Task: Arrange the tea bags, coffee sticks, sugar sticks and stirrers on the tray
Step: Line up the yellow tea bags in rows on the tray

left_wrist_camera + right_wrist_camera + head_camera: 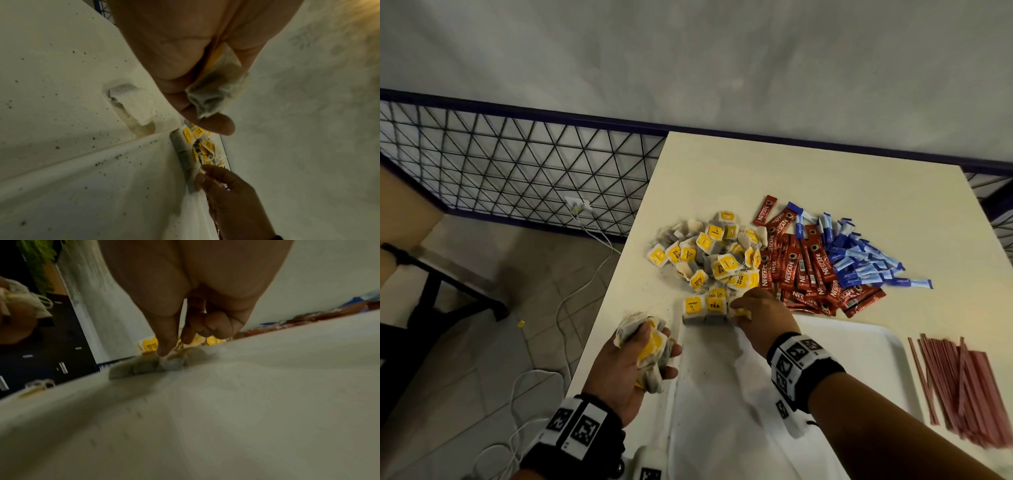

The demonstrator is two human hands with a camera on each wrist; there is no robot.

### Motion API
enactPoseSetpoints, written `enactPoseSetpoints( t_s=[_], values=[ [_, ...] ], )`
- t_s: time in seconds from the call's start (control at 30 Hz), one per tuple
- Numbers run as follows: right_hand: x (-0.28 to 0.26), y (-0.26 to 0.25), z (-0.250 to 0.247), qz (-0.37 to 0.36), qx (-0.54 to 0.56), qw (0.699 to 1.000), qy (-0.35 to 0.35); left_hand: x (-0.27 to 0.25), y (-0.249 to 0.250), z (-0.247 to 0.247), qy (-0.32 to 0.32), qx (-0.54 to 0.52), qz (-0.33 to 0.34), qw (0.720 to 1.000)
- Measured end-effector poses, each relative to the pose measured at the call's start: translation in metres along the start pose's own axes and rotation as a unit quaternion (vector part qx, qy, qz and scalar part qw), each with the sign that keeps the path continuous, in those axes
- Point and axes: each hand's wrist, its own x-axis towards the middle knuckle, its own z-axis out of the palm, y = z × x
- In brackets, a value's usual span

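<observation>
Left hand (631, 363) is clutching a bunch of tea bags (650, 349) as the supply, right hand (760, 317) pinches one into the row (703, 310) at the white tray (859, 356)'s far edge. I'd butt each bag against its neighbour, yellow tags up, before letting go.

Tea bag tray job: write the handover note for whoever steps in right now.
Left hand grips a bunch of tea bags beside the tray's left edge.
Right hand pinches a tea bag at the tray's far rim, adding to a short row standing there.
Done: that row only.
Left: the tea bag pile, coffee sticks and sugar sticks on the table; stirrers lie right of the tray.
</observation>
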Motion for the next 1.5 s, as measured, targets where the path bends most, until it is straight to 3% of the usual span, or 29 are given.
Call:
enactPoseSetpoints(
  t_s=[0.1,0.2,0.33,0.53,0.7,0.87,1.03,1.17,1.23,1.27,1.33,1.4,1.47,1.5],
  values=[
    [-0.005,-0.020,-0.005,-0.075,0.095,0.991,0.060,-0.001,0.005,0.009,-0.020,-0.020,-0.030,0.999],
    [-0.014,-0.056,-0.016,-0.172,0.182,0.968,0.013,-0.001,0.010,0.016,-0.047,-0.006,-0.048,0.998],
    [-0.020,-0.073,-0.019,-0.223,0.159,0.962,0.001,-0.001,0.012,0.029,-0.082,-0.037,-0.079,0.993],
    [-0.025,-0.070,-0.024,-0.199,0.102,0.974,-0.028,-0.004,0.014,0.043,-0.123,-0.059,-0.124,0.983],
    [-0.030,-0.069,-0.035,-0.193,0.097,0.976,-0.020,-0.009,0.014,0.047,-0.149,0.013,-0.156,0.976],
    [-0.029,-0.066,-0.040,-0.110,0.210,0.971,-0.034,-0.012,0.006,0.044,-0.158,0.045,-0.137,0.977],
    [-0.032,-0.060,-0.036,0.003,0.457,0.889,-0.035,-0.013,0.001,0.039,-0.104,0.010,-0.064,0.992],
    [-0.035,-0.061,-0.031,0.047,0.548,0.835,-0.036,-0.013,0.001,0.046,-0.046,0.032,0.030,0.998],
    [-0.037,-0.060,-0.029,0.061,0.560,0.825,-0.050,-0.014,0.007,0.050,-0.009,0.092,0.083,0.992],
    [-0.039,-0.059,-0.029,0.067,0.547,0.832,-0.060,-0.014,0.012,0.051,0.000,0.140,0.114,0.984],
    [-0.043,-0.053,-0.029,0.053,0.464,0.882,-0.069,-0.013,0.025,0.052,-0.021,0.252,0.180,0.951],
    [-0.046,-0.049,-0.031,0.001,0.362,0.931,-0.053,-0.014,0.040,0.053,-0.067,0.386,0.225,0.892],
    [-0.046,-0.048,-0.031,-0.034,0.312,0.949,-0.032,-0.013,0.050,0.056,-0.104,0.470,0.232,0.845],
    [-0.045,-0.047,-0.030,-0.039,0.309,0.950,-0.024,-0.012,0.052,0.057,-0.109,0.475,0.231,0.842]
  ],
)
